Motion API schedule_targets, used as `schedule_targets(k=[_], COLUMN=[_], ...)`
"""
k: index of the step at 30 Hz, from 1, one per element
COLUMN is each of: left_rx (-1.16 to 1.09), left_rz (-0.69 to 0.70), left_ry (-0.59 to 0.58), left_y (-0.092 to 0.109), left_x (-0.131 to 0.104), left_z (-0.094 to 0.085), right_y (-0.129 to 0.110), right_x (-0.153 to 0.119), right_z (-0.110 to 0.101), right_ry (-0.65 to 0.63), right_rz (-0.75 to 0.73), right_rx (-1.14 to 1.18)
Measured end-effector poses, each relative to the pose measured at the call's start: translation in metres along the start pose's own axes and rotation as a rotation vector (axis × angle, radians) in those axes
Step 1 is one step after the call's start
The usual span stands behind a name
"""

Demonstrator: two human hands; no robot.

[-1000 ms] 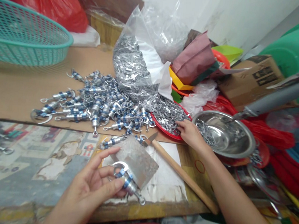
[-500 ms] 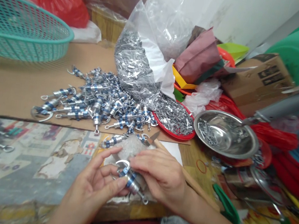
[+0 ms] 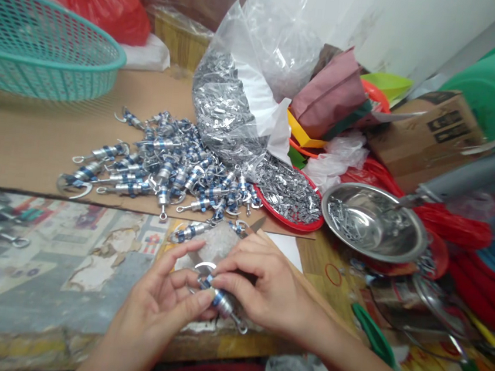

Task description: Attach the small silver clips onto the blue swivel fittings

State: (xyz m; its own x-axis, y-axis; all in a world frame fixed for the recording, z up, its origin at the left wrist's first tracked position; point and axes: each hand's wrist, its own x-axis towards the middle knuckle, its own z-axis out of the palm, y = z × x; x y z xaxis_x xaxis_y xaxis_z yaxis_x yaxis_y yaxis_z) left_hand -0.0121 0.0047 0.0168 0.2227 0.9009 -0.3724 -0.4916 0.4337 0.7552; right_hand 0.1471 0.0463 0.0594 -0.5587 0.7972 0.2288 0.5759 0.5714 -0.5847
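My left hand (image 3: pixel 164 301) grips a silver-and-blue metal fitting (image 3: pixel 220 300) between thumb and fingers. This fitting is a small cylinder with blue bands, a curved hook at its upper end and a ring at its lower right. My right hand (image 3: pixel 260 275) is closed, thumb and forefinger pinching the fitting near the hook. Whether a smaller part sits in that pinch is hidden. A dark blade (image 3: pixel 255 226) with a pale wooden handle lies along and behind the right hand; I cannot tell if the hand holds it. Just beyond the fingers is a cloudy, whitish lump (image 3: pixel 219 244).
A pile of similar fittings (image 3: pixel 165 165) covers part of the cardboard (image 3: pixel 26 138). Behind it leans a clear bag (image 3: pixel 225 100) of small metal pieces. A red plate (image 3: pixel 286 216) of such pieces and a steel bowl (image 3: pixel 371 251) stand right; a green basket (image 3: pixel 46 79) stands left.
My right fingers have drawn in and down from over the hook to a pinch at the fitting's blue band. The left hand keeps its grip. The camera view has shifted slightly.
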Motion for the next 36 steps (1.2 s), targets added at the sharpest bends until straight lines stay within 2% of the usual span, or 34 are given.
schedule_targets(k=[6, 8, 11, 13, 15, 21, 26, 30, 33, 35, 36], left_rx=[-0.001, -0.002, -0.004, -0.009, -0.004, 0.018, 0.039, 0.035, 0.044, 0.053, 0.055], left_rz=[0.001, 0.007, 0.005, -0.004, -0.006, -0.001, -0.009, -0.004, -0.002, 0.0, 0.003], left_ry=[-0.012, -0.012, -0.011, -0.012, -0.015, -0.007, 0.002, 0.009, 0.031, 0.045, 0.051], left_y=[-0.002, -0.002, -0.002, -0.002, -0.004, -0.004, -0.002, -0.002, -0.002, -0.002, -0.002], left_x=[0.001, 0.001, 0.001, 0.001, 0.0, 0.0, 0.0, 0.001, 0.002, 0.001, 0.001], left_z=[-0.001, -0.001, -0.001, -0.002, -0.003, -0.003, -0.002, -0.001, 0.0, 0.001, 0.001], right_y=[-0.001, 0.0, 0.004, 0.006, 0.007, 0.004, -0.004, -0.009, 0.003, 0.022, 0.033], right_x=[-0.004, -0.009, -0.017, -0.021, -0.023, -0.025, -0.03, -0.039, -0.046, -0.052, -0.055], right_z=[0.0, -0.002, -0.001, 0.001, 0.003, 0.005, 0.009, 0.011, 0.002, -0.007, -0.012], right_ry=[0.07, 0.122, 0.195, 0.202, 0.188, 0.162, 0.111, 0.133, 0.232, 0.314, 0.307], right_rz=[0.044, -0.055, -0.321, -0.446, -0.489, -0.469, -0.351, -0.256, -0.124, 0.051, 0.151], right_rx=[0.118, 0.108, -0.061, -0.139, -0.149, -0.138, -0.14, -0.077, -0.087, -0.238, -0.328])
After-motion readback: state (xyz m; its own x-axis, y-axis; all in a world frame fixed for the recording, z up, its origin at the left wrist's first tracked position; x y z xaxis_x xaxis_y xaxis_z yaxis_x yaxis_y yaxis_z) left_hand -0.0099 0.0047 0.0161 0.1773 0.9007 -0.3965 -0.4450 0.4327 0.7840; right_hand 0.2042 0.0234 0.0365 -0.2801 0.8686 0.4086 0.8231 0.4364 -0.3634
